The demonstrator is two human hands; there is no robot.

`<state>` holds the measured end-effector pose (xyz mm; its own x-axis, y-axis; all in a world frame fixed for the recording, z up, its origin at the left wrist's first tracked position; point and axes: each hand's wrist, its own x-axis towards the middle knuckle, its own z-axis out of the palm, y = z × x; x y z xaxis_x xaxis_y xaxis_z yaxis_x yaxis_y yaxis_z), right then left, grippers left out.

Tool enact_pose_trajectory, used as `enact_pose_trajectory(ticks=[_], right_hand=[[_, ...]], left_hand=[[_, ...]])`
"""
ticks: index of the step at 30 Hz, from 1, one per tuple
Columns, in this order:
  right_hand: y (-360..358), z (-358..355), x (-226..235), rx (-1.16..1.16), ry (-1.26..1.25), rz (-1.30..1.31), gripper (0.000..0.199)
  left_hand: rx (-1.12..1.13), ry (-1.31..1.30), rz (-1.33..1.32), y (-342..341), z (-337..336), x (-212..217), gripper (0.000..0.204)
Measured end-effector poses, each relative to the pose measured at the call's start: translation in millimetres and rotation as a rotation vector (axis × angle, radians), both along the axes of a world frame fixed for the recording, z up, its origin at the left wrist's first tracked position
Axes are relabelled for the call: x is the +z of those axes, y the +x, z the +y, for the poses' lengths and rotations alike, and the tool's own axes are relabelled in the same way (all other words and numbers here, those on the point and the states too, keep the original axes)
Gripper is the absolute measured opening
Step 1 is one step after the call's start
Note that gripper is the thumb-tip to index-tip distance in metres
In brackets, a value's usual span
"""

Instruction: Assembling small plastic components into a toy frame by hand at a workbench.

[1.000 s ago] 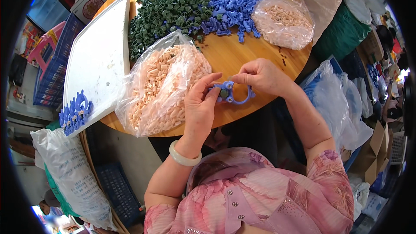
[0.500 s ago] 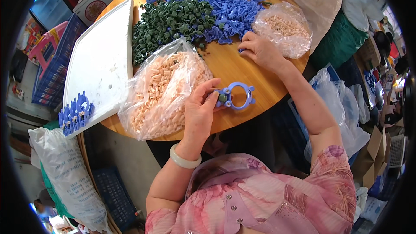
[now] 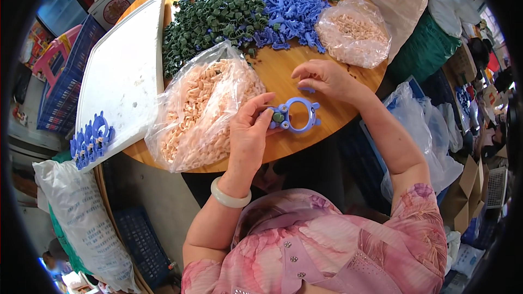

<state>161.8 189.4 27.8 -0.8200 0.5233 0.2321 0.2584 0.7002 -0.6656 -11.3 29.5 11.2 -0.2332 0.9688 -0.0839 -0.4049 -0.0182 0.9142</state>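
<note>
Blue pc (image 3: 284,124) in L fingertips (image 3: 265,118), ring (image 3: 312,114) rt

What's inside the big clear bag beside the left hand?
The clear bag holds many small peach-coloured pieces, seen partly through wrinkled plastic. Whatever lies deeper is covered by the outer pieces.

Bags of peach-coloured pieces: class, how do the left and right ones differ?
The left bag looks larger than the right bag. The left bag lies near the left hand; the right bag lies beside the blue heap. The left bag has a pointed top; the right bag looks rounded. Both are clear plastic, holding peach-coloured pieces.
</note>
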Motion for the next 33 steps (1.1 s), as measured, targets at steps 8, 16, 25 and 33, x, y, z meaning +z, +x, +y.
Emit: enact_pose_trajectory(ticks=[8,16,25,33], right_hand=[[3,-2,-1,0.041,0.110,0.000,0.012],[16,-18,-3,-0.062,0.049,0.051,0.015],[-4,-53,38,0.085,-0.491,0.112,0.013],[-14,-47,40,0.012,-0.507,0.028,0.013]], left_hand=[[-0.012,-0.009,-0.032,0,-1,2,0.025],[0.011,-0.019,0.000,0,1,-3,0.025],[0.001,-0.004,-0.027,0,0,-2,0.026],[-0.005,-0.011,-0.042,0,-1,0,0.025]])
